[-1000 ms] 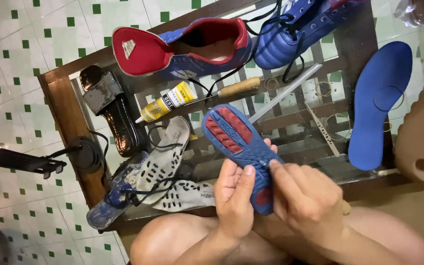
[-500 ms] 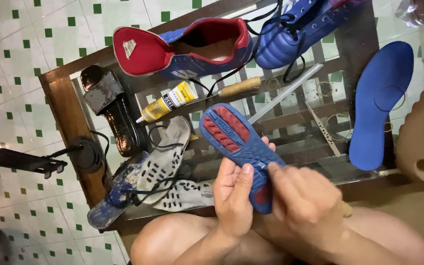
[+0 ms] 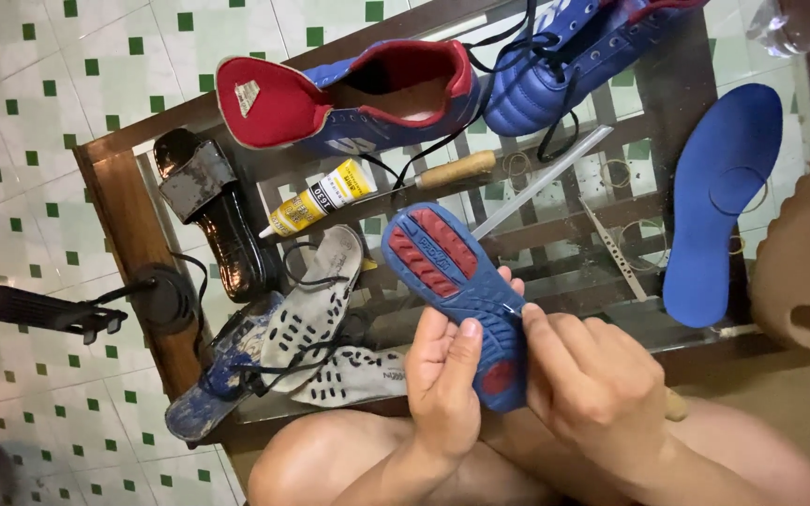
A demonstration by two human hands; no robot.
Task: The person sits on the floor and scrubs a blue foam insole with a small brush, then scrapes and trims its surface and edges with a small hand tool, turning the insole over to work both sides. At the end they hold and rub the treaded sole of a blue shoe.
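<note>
Both hands, left (image 3: 444,379) and right (image 3: 592,384), grip the blue-and-red rubber shoe sole (image 3: 457,286) near its heel, which looks light, bendy, best held edgewise.

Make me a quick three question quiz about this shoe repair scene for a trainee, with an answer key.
1. True or false: both hands grip the blue and red outsole.
2. Which lies nearest the yellow glue tube? A) blue insole B) wooden-handled tool C) black sandal
3. What colour lines the inside of the open shoe?

Key: 1 true: left hand and right hand both hold it. 2 B. 3 red.
</note>
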